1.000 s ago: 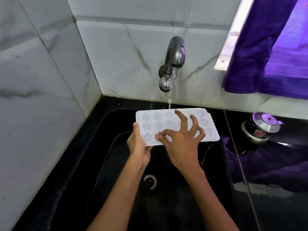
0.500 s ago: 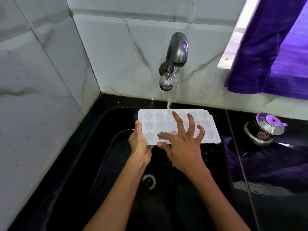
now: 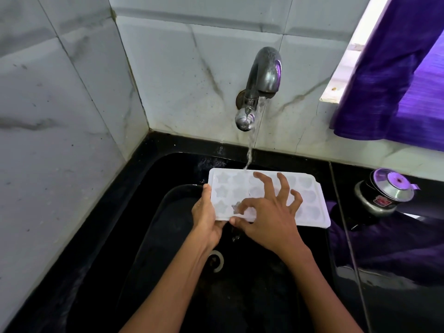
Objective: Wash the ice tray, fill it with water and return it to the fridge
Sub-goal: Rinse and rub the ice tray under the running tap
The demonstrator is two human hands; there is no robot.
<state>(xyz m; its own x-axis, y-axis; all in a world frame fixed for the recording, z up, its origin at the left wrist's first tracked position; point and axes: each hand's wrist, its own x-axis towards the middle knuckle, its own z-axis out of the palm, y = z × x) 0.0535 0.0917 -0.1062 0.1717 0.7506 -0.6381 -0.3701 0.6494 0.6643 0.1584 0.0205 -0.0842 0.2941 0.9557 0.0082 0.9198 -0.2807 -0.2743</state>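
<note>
A white ice tray [image 3: 310, 200] with star and heart moulds is held level over the black sink [image 3: 168, 212]. My left hand [image 3: 206, 217] grips its left end, thumb on top. My right hand [image 3: 271, 217] lies over the tray's middle with fingers spread, thumb and forefinger rubbing a mould near the front edge. A metal tap [image 3: 262, 85] on the tiled wall runs a thin stream of water [image 3: 249, 150] onto the tray's back edge. Part of the tray is hidden under my right hand.
The sink drain [image 3: 217, 259] lies below my wrists. A steel pot with a lid [image 3: 384, 191] stands on the black counter at the right. A purple curtain [image 3: 396, 80] hangs at the upper right. Marble wall tiles close the left and back.
The tray has stayed under the running tap. My right hand's fingers have shifted across the moulds, the forefinger curling toward the thumb. The view has tilted slightly.
</note>
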